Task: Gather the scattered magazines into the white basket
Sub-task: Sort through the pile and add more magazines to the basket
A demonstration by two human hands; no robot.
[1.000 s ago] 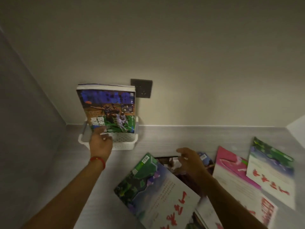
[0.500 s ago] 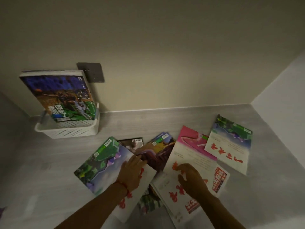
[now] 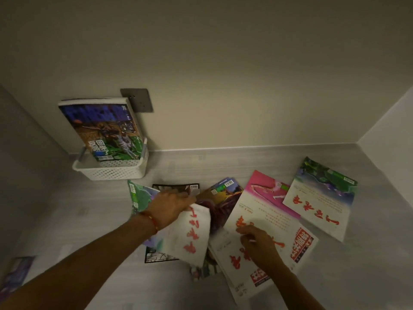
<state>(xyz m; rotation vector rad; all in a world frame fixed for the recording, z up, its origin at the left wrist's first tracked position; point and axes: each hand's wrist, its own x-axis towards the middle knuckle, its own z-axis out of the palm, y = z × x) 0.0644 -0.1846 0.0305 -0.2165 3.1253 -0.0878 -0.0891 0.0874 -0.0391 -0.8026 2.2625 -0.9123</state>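
Since half a second ago, left hand [image 3: 172,204] fingers grip and lift the green-and-white magazine [image 3: 192,233]; right hand [image 3: 257,242] fingers, loosely curled, press the pink magazine [image 3: 263,211]. Basketball magazine [image 3: 105,130] stands in white basket [image 3: 111,172] by the wall.

beige wall [image 3: 223,74] | grey socket plate [image 3: 136,100] | grey floor [image 3: 55,220] | dim light

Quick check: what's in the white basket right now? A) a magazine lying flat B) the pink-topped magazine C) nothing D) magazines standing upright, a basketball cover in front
D: the basketball-cover magazine stands upright in the white basket, leaning toward the wall.
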